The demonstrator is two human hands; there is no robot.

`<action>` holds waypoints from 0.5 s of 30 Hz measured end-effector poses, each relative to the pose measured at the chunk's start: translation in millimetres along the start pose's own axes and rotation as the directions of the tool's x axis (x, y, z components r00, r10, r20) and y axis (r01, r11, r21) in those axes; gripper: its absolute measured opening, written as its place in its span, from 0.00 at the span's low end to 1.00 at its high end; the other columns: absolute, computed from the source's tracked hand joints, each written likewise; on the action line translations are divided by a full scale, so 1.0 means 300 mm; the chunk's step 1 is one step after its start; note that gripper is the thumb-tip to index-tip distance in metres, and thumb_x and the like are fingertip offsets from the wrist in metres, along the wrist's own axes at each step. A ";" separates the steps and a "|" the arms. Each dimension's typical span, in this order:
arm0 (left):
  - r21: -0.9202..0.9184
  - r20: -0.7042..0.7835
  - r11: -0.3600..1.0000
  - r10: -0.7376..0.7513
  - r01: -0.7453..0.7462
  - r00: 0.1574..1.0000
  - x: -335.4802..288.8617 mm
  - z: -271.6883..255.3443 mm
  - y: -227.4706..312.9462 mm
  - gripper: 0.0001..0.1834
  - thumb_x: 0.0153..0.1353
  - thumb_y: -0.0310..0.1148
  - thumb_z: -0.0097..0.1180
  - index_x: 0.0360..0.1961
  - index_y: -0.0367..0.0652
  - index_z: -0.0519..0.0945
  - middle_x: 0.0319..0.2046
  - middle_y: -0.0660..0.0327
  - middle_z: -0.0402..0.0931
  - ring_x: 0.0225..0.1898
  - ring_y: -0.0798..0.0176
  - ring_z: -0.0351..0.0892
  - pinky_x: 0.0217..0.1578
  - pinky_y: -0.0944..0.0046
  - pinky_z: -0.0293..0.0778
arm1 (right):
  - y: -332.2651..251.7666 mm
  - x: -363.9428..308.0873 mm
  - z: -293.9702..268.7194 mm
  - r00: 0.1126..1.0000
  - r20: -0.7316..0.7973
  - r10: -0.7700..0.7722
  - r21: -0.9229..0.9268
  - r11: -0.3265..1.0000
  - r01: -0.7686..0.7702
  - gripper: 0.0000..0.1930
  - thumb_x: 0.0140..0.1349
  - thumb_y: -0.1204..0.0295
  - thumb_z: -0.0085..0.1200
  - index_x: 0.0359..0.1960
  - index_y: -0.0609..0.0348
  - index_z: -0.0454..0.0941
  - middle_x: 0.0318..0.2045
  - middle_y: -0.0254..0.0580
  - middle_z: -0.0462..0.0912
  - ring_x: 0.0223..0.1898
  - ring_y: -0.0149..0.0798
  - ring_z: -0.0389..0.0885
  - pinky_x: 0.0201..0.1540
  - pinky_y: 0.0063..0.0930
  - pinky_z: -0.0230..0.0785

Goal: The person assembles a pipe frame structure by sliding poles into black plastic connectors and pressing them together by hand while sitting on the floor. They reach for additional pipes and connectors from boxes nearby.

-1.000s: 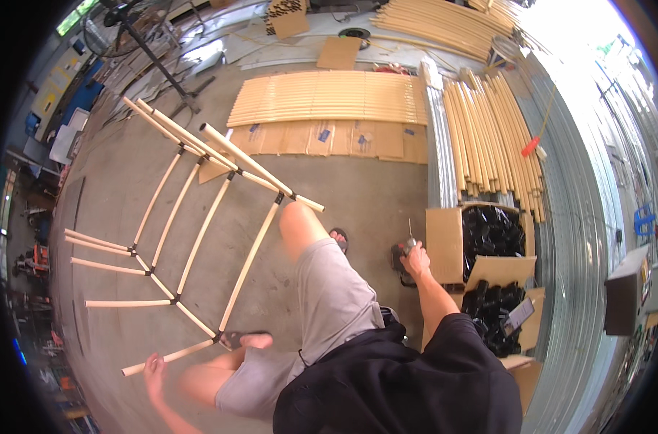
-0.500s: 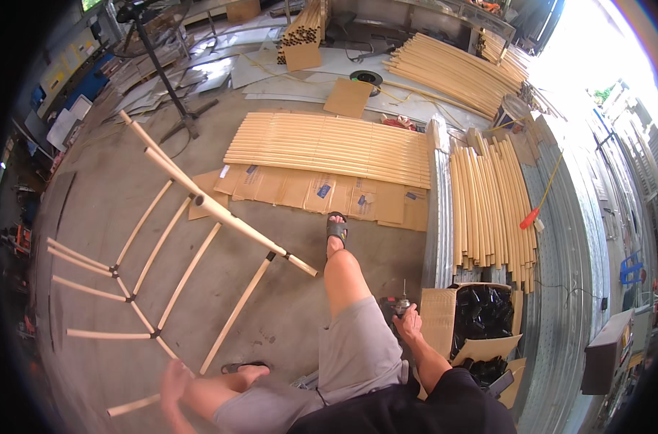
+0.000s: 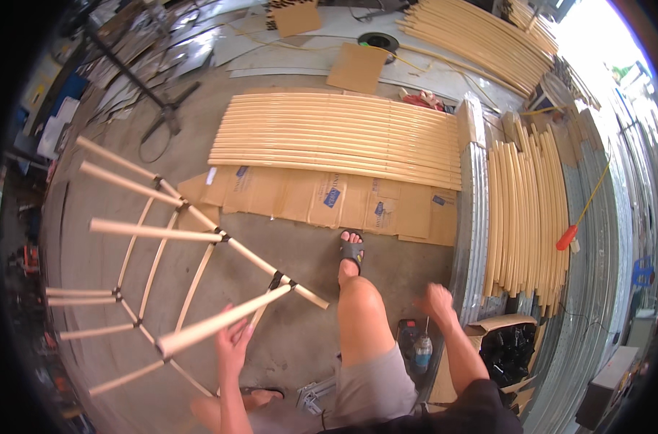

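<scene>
Though joined at black connectors (image 3: 276,280), perhaps only part-built

Shows a tube frame (image 3: 251,254) at left; leaves loose tubes (image 3: 336,134) unjoined on far cardboard (image 3: 285,195). Has left hand (image 3: 233,349) at the near tube (image 3: 199,330) — cannot tell whether gripping — and right hand (image 3: 439,302) near the drill (image 3: 422,353), with fingers too blurred to judge.

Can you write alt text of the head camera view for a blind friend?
A person's left grip touches a tan pole of a black-jointed frame; the blurred right grip is near a drill. Beyond lies a row of tan poles on flattened cardboard; an open box of black parts sits at right.
</scene>
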State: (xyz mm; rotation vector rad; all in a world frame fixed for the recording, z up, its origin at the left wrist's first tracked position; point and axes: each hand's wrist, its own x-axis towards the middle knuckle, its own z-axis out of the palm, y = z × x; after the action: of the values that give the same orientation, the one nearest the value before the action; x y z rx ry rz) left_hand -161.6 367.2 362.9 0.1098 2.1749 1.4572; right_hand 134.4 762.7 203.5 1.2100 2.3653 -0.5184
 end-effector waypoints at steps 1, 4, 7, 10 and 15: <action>-0.013 -0.026 1.000 -0.008 0.007 1.000 0.017 -0.006 -0.050 0.30 0.64 0.25 0.58 0.65 0.38 0.63 0.59 0.54 0.67 0.55 0.60 0.74 0.54 0.65 0.73 | 0.015 0.167 0.062 0.957 -0.228 -0.179 -0.018 0.983 0.180 0.20 0.50 0.53 0.65 0.31 0.59 0.82 0.31 0.52 0.84 0.33 0.56 0.83 0.35 0.49 0.75; 0.007 -0.133 0.999 -0.031 0.032 0.991 0.014 0.004 -0.129 0.20 0.66 0.24 0.56 0.58 0.35 0.68 0.53 0.58 0.70 0.52 0.65 0.73 0.52 0.69 0.72 | -0.156 0.642 0.032 0.962 -0.249 -0.113 0.350 0.916 0.198 0.13 0.53 0.63 0.58 0.24 0.61 0.81 0.27 0.57 0.83 0.33 0.58 0.82 0.36 0.48 0.75; 0.112 -0.133 0.993 -0.012 0.027 0.991 0.034 0.041 -0.063 0.18 0.65 0.24 0.56 0.55 0.36 0.70 0.53 0.56 0.72 0.55 0.62 0.73 0.56 0.64 0.70 | -0.115 1.077 0.127 0.940 -0.326 -0.102 0.135 0.979 0.153 0.14 0.54 0.66 0.55 0.39 0.62 0.80 0.29 0.57 0.83 0.33 0.57 0.83 0.38 0.49 0.75; 0.413 -0.095 0.900 -0.111 0.141 0.989 0.073 0.069 0.085 0.17 0.63 0.22 0.58 0.53 0.36 0.72 0.52 0.52 0.75 0.56 0.59 0.73 0.58 0.62 0.69 | -0.128 1.369 0.104 0.914 -0.405 -0.016 -0.155 0.987 -0.051 0.21 0.59 0.73 0.51 0.56 0.64 0.70 0.45 0.47 0.81 0.42 0.43 0.82 0.43 0.36 0.78; 0.303 -0.089 0.948 -0.074 0.098 0.993 0.100 0.084 0.050 0.17 0.61 0.21 0.61 0.52 0.35 0.76 0.53 0.51 0.77 0.55 0.61 0.76 0.55 0.63 0.73 | -0.270 1.387 -0.014 0.949 -0.315 -0.013 -0.203 0.978 -0.055 0.29 0.59 0.74 0.54 0.64 0.63 0.64 0.64 0.53 0.67 0.66 0.49 0.65 0.63 0.44 0.65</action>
State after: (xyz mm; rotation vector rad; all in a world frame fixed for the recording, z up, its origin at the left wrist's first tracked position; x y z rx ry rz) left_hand -179.3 404.9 357.6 0.0667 2.4241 1.0832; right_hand -152.2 996.8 -3.5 1.2969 2.5864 -0.0637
